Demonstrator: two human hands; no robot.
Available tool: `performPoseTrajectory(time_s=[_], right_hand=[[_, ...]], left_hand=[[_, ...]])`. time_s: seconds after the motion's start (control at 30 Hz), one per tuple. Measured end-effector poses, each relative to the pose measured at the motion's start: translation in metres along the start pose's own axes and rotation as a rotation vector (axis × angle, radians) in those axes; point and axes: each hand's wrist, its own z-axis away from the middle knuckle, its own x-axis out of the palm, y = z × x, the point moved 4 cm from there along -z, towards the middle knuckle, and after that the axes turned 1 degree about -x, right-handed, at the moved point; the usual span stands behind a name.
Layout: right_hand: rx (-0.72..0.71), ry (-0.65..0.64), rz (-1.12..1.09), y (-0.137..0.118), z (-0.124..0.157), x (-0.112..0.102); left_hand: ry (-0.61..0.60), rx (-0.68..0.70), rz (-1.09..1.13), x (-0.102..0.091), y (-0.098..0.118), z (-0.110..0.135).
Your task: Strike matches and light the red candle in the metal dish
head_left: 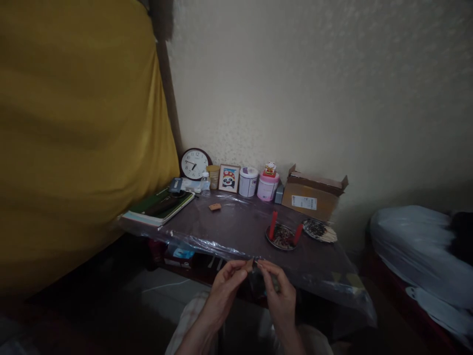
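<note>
At the near edge of the table, my left hand (pixel 229 283) is closed in a pinch on a small flat brown piece (pixel 250 266). My right hand (pixel 277 286) meets it, fingertips pressed together on something small and dark that I cannot make out. Beyond the hands lies a round plate (pixel 271 241) of dark and pale grains with two red candles: one candle (pixel 273 225) upright, the other candle (pixel 297 233) leaning. Farther left a small tan piece (pixel 215 207) rests on the plastic-covered table (pixel 236 231).
Along the wall stand a clock (pixel 195 163), a framed panda picture (pixel 229 178), a white tub (pixel 248 181), a pink tub (pixel 268 186) and an open cardboard box (pixel 312 195). Books (pixel 158 209) lie left; a second plate (pixel 318 230) with dark bits and pale sticks sits right.
</note>
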Motion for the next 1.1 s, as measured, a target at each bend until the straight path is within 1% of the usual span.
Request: performPoseTrajectory(time_s=[0.2, 0.37, 0.43, 0.53, 0.6, 0.63, 0.67, 0.7, 0.73, 0.77, 0.83, 0.9, 0.97, 1.1], right_hand=[[-0.198, -0.044, 0.108, -0.007, 0.003, 0.002], [-0.26, -0.072, 0.16, -0.008, 0.0, 0.003], [-0.274, -0.043, 0.16, -0.015, -0.002, -0.001], [-0.273, 0.042, 0.168, -0.031, -0.004, -0.011], [-0.275, 0.05, 0.21, -0.036, -0.003, -0.015], [-0.294, 0.024, 0.237, -0.034, -0.003, -0.014], [-0.327, -0.037, 0.265, -0.028, -0.003, -0.011], [-0.387, -0.09, 0.275, -0.02, -0.002, -0.007], [-0.382, -0.141, 0.299, -0.008, -0.003, -0.004], [-0.359, -0.118, 0.314, 0.006, -0.005, -0.003], [-0.182, 0.011, 0.33, 0.035, -0.009, -0.008], [-0.025, 0.081, 0.293, 0.052, -0.012, -0.012], [0.054, 0.13, 0.222, 0.054, -0.013, -0.016], [0.136, 0.216, 0.11, 0.039, -0.015, -0.02]], left_hand=[[0.004, 0.001, 0.03, 0.0, 0.0, 0.0], [-0.011, 0.015, 0.051, -0.004, -0.004, -0.001], [-0.005, 0.015, 0.061, -0.006, -0.006, -0.002], [0.019, 0.008, 0.064, -0.005, -0.005, -0.004], [0.046, -0.002, 0.052, -0.004, -0.004, -0.004], [0.053, -0.005, 0.046, -0.003, -0.003, -0.004], [0.052, 0.0, 0.04, -0.001, -0.002, -0.004], [0.043, 0.011, 0.035, 0.0, -0.001, -0.003], [0.028, 0.026, 0.028, 0.002, 0.001, -0.003], [0.014, 0.039, 0.019, 0.003, 0.002, -0.002], [0.009, 0.049, 0.001, 0.001, 0.002, -0.001], [0.023, 0.04, -0.017, -0.002, 0.001, -0.002], [0.033, 0.035, -0.039, -0.005, 0.0, -0.002], [0.044, 0.026, -0.051, -0.007, 0.0, -0.002]])
